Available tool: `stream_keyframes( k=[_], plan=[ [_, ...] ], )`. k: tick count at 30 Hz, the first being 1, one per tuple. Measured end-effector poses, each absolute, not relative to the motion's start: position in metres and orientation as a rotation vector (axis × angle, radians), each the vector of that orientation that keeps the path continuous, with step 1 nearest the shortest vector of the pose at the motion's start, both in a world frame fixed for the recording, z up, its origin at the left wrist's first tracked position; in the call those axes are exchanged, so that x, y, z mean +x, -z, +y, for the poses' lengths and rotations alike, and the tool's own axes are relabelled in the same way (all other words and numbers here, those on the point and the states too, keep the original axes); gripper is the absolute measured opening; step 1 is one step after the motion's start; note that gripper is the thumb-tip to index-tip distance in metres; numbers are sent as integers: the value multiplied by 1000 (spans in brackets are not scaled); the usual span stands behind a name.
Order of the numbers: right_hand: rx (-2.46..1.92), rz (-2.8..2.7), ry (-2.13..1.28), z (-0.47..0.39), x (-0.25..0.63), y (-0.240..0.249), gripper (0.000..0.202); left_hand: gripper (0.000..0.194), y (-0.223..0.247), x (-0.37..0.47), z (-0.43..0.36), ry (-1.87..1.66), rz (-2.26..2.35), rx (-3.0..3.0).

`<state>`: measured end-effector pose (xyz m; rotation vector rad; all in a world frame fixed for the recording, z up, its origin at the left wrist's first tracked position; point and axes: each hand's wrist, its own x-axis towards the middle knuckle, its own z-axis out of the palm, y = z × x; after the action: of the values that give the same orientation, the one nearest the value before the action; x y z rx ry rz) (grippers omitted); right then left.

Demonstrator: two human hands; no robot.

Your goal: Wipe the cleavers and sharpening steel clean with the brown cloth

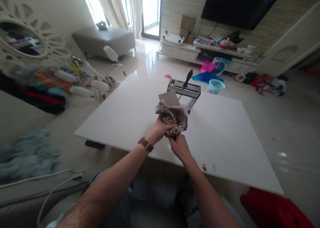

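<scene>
A brown and white fuzzy cloth is bunched above the white table, wrapped around the lower part of a flat grey metal blade. My left hand, with a brown watch strap at its wrist, is closed on the cloth. Just below it, my right hand is closed around something dark under the cloth, mostly hidden by the fingers. Behind the blade, a knife block stands on the table with one black-handled knife upright in it.
Small stickers mark the table's near edge. Beyond the far edge, a light blue basket and a pink basket are on the floor. A lamp with white shades lies left of the table; red fabric is at the lower right.
</scene>
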<state>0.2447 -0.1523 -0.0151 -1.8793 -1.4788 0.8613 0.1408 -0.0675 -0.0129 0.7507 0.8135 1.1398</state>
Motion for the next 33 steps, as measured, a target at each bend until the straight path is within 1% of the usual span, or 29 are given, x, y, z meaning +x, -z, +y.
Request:
stream_keyframes(
  k=[6, 11, 16, 22, 28, 33],
  plan=[
    [-1902, -1512, -831, -152, 244, 13, 21, 68, 14, 142, -65, -1188, 890, 819],
    [-1924, -1547, -771, -150, 243, 12, 18, 69, 14, 141, -61, -1236, 950, 833],
    [-1913, -1550, -759, -150, 241, 10, 20, 67, 12, 136, -52, -1280, 930, 773],
    [-1909, -1616, -735, -152, 237, 4, 21, 56, 6, 121, -35, -1373, 895, 671],
    [-1865, -1684, -752, -155, 235, 1, 20, 44, 4, 105, -17, -1540, 910, 595],
    [-1859, -1749, -740, -155, 236, -1, 20, 40, 4, 92, -6, -1639, 935, 539]
  ],
)
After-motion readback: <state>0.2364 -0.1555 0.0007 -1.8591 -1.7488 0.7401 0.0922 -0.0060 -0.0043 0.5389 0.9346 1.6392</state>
